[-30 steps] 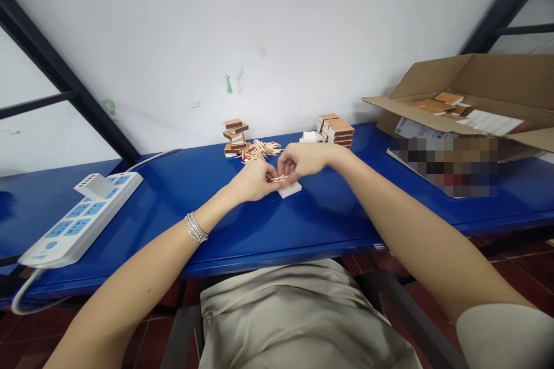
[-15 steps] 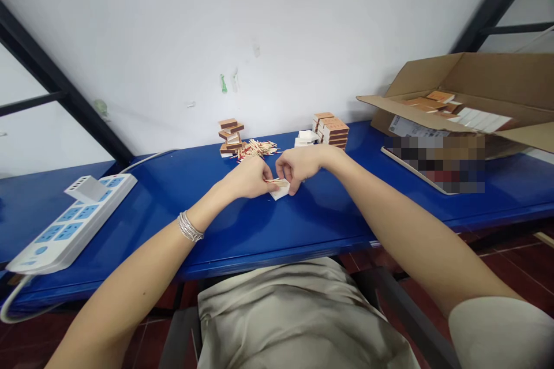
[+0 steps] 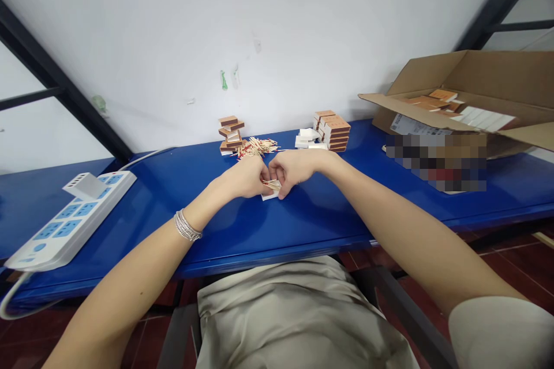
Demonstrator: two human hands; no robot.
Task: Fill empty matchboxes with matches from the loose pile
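Note:
My left hand (image 3: pixel 247 177) is closed, its fingertips pinching a few matches (image 3: pixel 272 185) over a small white matchbox tray (image 3: pixel 270 195). From the other side my right hand (image 3: pixel 298 169) grips the tray with thumb and fingers. Just behind my left hand lies a loose heap of matches (image 3: pixel 259 146), some with red heads showing. Beyond my right hand are several white inner trays (image 3: pixel 305 136). My fingers hide part of the tray and of the matches in it.
Matchboxes form an uneven stack (image 3: pixel 231 134) at the back left and a neater stack (image 3: pixel 336 131) on the right. An opened cardboard box (image 3: pixel 437 72) with more matchboxes stands far right, behind a blurred-out item. A power strip (image 3: pixel 73 222) lies on the blue table (image 3: pixel 294 230) at left.
Both hands and the tray have shifted slightly left. The tray now lies more level, and my right fingers have come closer to the left ones.

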